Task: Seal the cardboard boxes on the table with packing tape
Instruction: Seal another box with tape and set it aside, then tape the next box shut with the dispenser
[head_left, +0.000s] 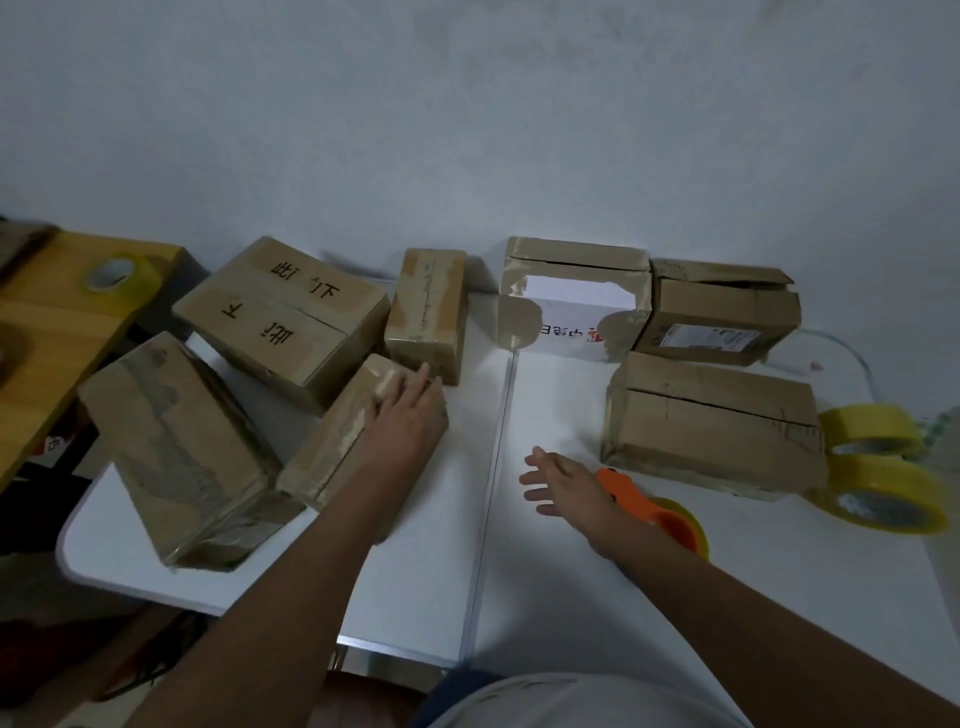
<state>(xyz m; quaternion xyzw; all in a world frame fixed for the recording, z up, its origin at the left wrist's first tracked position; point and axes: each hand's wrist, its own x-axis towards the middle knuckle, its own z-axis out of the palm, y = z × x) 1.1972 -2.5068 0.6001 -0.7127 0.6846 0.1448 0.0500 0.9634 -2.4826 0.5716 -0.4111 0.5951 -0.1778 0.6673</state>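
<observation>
Item: small cardboard box (358, 436), left-centre on the white table (545, 597). I am resting my left hand (402, 415) flat on its top, fingers straight. It is looking light and stiff, its old tape slick; I judge the long side edges the best hold.

Item: my right hand (563, 486), spread wide and holding nothing, is hovering just beside the orange tape dispenser (662, 512).

Item: split-topped box (714, 423) at right, seam gaping; contents are hidden. Two yellow tape rolls (883, 467) are sitting beside it.
</observation>
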